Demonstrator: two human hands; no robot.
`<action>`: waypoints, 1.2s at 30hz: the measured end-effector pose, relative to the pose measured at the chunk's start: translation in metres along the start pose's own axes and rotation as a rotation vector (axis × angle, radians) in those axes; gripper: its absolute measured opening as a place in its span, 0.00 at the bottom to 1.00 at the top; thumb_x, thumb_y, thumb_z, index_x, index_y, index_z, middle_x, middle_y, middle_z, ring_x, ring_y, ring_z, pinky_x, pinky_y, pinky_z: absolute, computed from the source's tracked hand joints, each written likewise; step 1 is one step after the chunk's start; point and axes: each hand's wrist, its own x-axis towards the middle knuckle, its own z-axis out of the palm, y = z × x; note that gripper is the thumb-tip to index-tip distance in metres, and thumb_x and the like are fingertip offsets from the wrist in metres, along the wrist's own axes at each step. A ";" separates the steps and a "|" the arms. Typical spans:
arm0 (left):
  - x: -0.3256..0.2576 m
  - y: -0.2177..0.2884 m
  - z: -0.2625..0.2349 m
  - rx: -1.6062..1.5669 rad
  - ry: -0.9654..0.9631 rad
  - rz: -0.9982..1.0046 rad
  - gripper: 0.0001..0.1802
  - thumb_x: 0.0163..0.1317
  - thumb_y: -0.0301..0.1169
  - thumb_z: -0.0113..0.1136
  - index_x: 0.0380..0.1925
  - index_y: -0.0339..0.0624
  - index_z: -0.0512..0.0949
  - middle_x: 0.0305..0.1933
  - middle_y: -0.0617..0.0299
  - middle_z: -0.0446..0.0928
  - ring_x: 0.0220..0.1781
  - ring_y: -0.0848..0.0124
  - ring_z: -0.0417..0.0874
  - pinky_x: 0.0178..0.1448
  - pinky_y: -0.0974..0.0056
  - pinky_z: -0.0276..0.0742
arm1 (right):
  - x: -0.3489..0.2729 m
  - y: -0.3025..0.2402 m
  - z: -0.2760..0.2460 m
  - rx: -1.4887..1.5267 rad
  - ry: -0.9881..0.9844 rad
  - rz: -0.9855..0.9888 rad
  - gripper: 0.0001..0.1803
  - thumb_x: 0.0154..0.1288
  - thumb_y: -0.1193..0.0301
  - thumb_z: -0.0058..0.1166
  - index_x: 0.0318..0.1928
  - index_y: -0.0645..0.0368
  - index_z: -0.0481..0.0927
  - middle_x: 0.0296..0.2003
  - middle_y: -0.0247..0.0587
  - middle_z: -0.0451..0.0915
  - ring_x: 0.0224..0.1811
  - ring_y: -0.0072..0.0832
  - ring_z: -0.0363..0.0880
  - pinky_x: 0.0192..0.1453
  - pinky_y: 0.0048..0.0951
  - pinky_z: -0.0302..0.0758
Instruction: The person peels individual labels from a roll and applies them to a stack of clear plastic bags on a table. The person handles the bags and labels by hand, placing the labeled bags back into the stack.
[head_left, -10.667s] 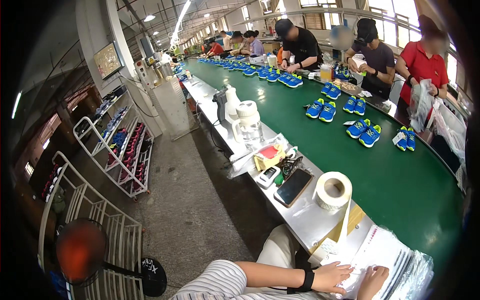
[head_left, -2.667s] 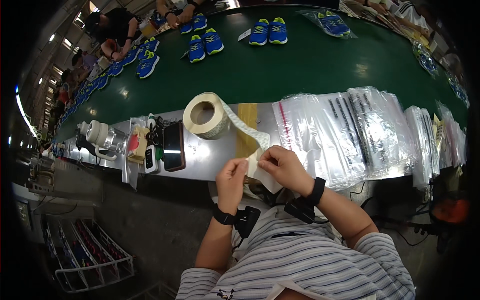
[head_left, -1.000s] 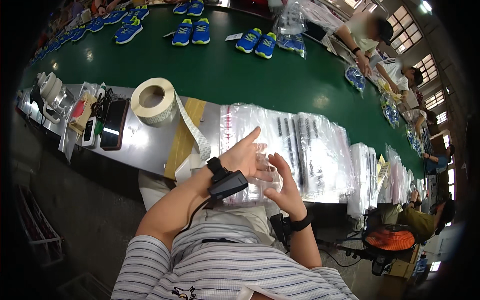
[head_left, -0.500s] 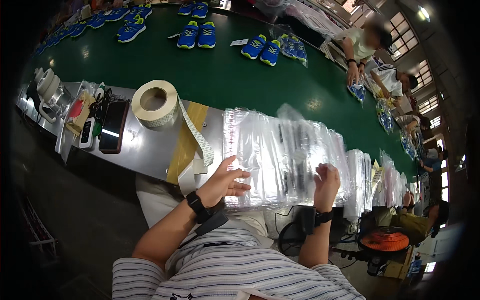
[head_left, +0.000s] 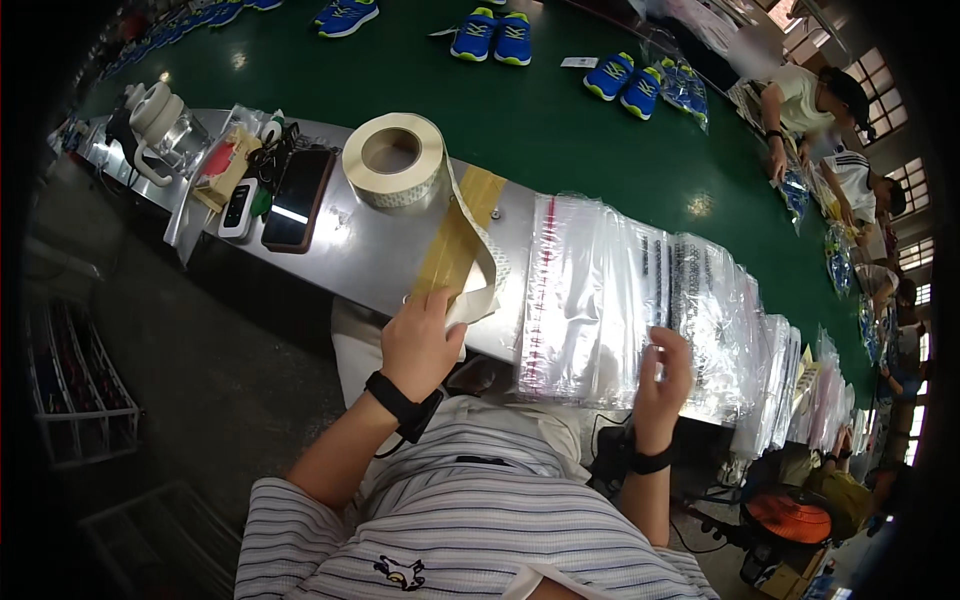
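My left hand (head_left: pixel 418 345) is at the metal table's front edge, its fingers and thumb closed on the loose end of a label strip (head_left: pixel 485 285). That pale strip curls down from a roll of labels (head_left: pixel 395 160) standing on the metal top. Beside the roll, yellow-brown tape (head_left: pixel 462 230) crosses the metal. My right hand (head_left: pixel 662 390) hovers over the fanned stack of clear plastic bags (head_left: pixel 590 300), its fingers loosely bent and thumb apart, with nothing visible between them. Some bags have a red-marked edge, others dark print.
A phone (head_left: pixel 300 200), a small white device (head_left: pixel 238 208) and a clear jug (head_left: pixel 172 130) lie to the left. Blue shoes (head_left: pixel 492 38) stand on the green table (head_left: pixel 520 120). Co-workers (head_left: pixel 815 100) handle bagged shoes at right. An orange fan (head_left: pixel 788 515) stands below right.
My left hand has left the edge of the plastic bags and taken hold of the label strip's end. My right hand stays over the bags, its fingers more spread. The view has swung left.
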 end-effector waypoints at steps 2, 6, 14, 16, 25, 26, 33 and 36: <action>0.001 -0.003 -0.003 -0.108 -0.025 -0.103 0.21 0.53 0.31 0.64 0.47 0.40 0.72 0.34 0.58 0.78 0.32 0.63 0.80 0.39 0.63 0.76 | 0.011 -0.032 0.034 0.161 -0.351 0.069 0.07 0.61 0.77 0.54 0.40 0.61 0.78 0.34 0.43 0.80 0.33 0.32 0.81 0.33 0.27 0.76; 0.003 -0.008 0.000 -0.844 -0.148 -0.267 0.14 0.58 0.26 0.59 0.44 0.35 0.75 0.35 0.59 0.80 0.34 0.76 0.80 0.40 0.71 0.75 | 0.012 -0.042 0.082 0.423 -0.588 0.344 0.12 0.66 0.69 0.51 0.41 0.66 0.77 0.29 0.44 0.80 0.25 0.28 0.80 0.29 0.25 0.75; 0.005 0.000 -0.001 -1.044 -0.305 -0.299 0.14 0.61 0.21 0.55 0.47 0.29 0.72 0.38 0.60 0.78 0.38 0.78 0.79 0.42 0.73 0.74 | 0.031 -0.059 0.094 0.661 -0.644 0.620 0.14 0.68 0.65 0.49 0.36 0.66 0.75 0.24 0.36 0.78 0.21 0.19 0.75 0.26 0.21 0.71; 0.005 0.000 -0.002 -1.143 -0.342 -0.368 0.14 0.62 0.22 0.54 0.48 0.30 0.71 0.38 0.61 0.78 0.38 0.79 0.78 0.42 0.73 0.74 | 0.024 -0.045 0.104 0.720 -0.605 0.600 0.15 0.68 0.64 0.49 0.33 0.66 0.75 0.23 0.35 0.77 0.21 0.18 0.74 0.26 0.21 0.71; 0.012 -0.018 0.003 -1.836 -0.721 -0.653 0.17 0.68 0.26 0.45 0.55 0.33 0.68 0.39 0.61 0.76 0.38 0.77 0.79 0.41 0.73 0.79 | 0.016 -0.042 0.082 0.246 -0.389 0.113 0.06 0.61 0.70 0.53 0.32 0.60 0.76 0.26 0.49 0.79 0.26 0.47 0.77 0.30 0.41 0.73; 0.011 -0.016 0.003 -1.746 -0.716 -0.659 0.16 0.68 0.26 0.45 0.54 0.33 0.69 0.40 0.59 0.76 0.38 0.76 0.78 0.41 0.73 0.79 | 0.018 -0.042 0.079 0.152 -0.390 0.075 0.06 0.61 0.70 0.54 0.31 0.60 0.76 0.26 0.48 0.79 0.26 0.46 0.78 0.30 0.40 0.73; 0.006 -0.004 -0.031 -0.235 0.046 0.180 0.17 0.63 0.27 0.53 0.52 0.36 0.71 0.47 0.49 0.74 0.49 0.62 0.77 0.53 0.61 0.73 | 0.029 -0.023 0.040 0.107 -0.475 0.143 0.08 0.64 0.70 0.52 0.33 0.63 0.77 0.25 0.42 0.80 0.23 0.34 0.78 0.28 0.32 0.73; 0.001 0.050 -0.053 -0.139 0.054 0.254 0.18 0.59 0.30 0.60 0.48 0.36 0.74 0.50 0.51 0.73 0.51 0.60 0.75 0.55 0.60 0.70 | 0.024 -0.032 0.031 0.553 -0.732 0.370 0.09 0.68 0.71 0.50 0.36 0.66 0.76 0.25 0.36 0.78 0.26 0.18 0.74 0.32 0.22 0.72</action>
